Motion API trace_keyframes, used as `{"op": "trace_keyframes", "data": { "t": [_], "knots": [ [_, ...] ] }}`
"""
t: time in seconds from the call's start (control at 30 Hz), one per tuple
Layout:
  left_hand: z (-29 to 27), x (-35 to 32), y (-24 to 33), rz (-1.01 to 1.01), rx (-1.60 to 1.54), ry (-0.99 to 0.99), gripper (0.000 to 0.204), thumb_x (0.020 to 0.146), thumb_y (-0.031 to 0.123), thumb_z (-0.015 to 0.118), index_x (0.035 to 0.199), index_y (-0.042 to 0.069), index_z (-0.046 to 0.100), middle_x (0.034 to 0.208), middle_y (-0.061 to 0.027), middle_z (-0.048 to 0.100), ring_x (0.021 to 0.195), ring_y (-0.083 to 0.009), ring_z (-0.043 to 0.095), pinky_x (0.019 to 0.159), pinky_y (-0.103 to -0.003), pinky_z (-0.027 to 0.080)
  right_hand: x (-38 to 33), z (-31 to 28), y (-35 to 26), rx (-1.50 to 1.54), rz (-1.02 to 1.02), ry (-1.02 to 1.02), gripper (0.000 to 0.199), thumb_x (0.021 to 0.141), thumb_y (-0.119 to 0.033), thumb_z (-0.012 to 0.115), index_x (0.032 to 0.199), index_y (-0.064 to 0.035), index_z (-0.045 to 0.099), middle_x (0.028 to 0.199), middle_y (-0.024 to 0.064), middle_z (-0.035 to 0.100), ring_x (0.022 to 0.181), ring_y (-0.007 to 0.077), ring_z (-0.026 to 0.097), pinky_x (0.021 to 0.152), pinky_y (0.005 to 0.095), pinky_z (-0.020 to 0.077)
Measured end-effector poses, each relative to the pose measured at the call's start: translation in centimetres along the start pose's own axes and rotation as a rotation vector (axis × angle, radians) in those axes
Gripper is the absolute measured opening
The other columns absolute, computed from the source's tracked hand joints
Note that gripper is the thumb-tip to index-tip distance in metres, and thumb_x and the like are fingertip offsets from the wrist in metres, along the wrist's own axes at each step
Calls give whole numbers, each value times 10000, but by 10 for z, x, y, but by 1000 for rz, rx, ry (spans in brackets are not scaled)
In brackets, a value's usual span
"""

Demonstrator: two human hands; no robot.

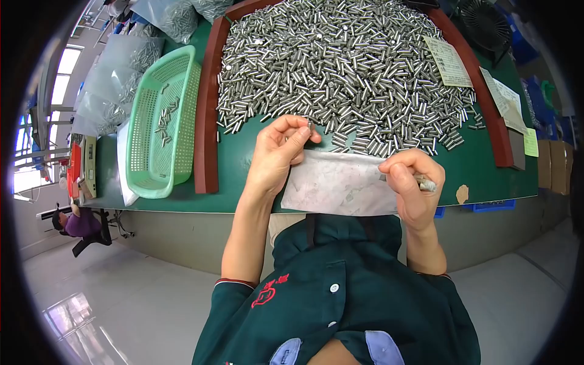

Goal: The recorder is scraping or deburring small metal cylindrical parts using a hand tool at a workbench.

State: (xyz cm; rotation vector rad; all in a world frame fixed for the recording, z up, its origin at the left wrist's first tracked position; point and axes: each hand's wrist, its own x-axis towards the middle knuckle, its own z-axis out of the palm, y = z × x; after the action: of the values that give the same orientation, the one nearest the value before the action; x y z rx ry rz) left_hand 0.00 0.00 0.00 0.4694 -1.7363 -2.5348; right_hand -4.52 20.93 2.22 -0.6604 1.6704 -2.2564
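Note:
My left hand (pixel 278 149) is closed, thumb and forefinger pinching a small metal pin (pixel 309 124) close to the near edge of the pin heap. My right hand (pixel 415 182) is closed too, at the right end of a whitish, stained cloth (pixel 340 182) that lies along the table's front edge. A small dark bit shows by its thumb, and something pale and rounded (pixel 427 184) sticks out beside its curled fingers; what it grips I cannot make out. Beyond both hands spreads a large heap of short shiny metal pins (pixel 340 73).
Dark red rails (pixel 207 121) border the heap on the green table (pixel 234 158). At left stands a green plastic basket (pixel 137 146) with several pins, beside clear bags (pixel 109 79) of pins. Paper slips (pixel 449 62) lie on the right rail; a black fan (pixel 483 24) stands beyond.

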Motion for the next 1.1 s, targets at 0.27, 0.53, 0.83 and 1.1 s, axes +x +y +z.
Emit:
{"op": "trace_keyframes", "data": {
  "t": [0.27, 0.53, 0.83, 1.1],
  "knots": [
    [0, -5, 0, -30, -9, -8, 81, 859, 72, 463, 889, 9, 504, 751, -71, 551, 449, -15, 270, 404, -161, 224, -3, 2, -1, 21, 13, 18, 89, 762, -22, 520, 731, 32, 584, 605, 8, 542, 480, 7, 378, 432, 163, 277],
    [33, -40, 11, 172, 928, 3, 59, 742, 15, 580, 773, -16, 540, 584, 23, 462, 506, -40, 378, 456, -184, 312, 5, 0, 0, 601, -73, -80, 445, 895, -316, 303, 630, -1, 474, 423, -40, 285, 399, 45, 191, 405, 223, 179],
    [34, -38, -9, 338, 1096, 12, 54, 687, 6, 594, 711, -10, 549, 573, -111, 494, 468, -235, 476, 458, -318, 376, 22, 24, 19, 617, 126, -194, 461, 910, -335, 175, 512, -123, 273, 404, -36, 243, 393, 86, 148, 410, 249, 172],
    [34, -39, -10, 359, 1101, 33, 44, 675, -3, 595, 695, 6, 557, 596, -102, 505, 475, -237, 485, 461, -316, 383, 22, 28, 28, 570, 92, -275, 459, 904, -262, 229, 470, -116, 265, 401, -40, 237, 380, 75, 195, 399, 243, 186]
  ]
}}
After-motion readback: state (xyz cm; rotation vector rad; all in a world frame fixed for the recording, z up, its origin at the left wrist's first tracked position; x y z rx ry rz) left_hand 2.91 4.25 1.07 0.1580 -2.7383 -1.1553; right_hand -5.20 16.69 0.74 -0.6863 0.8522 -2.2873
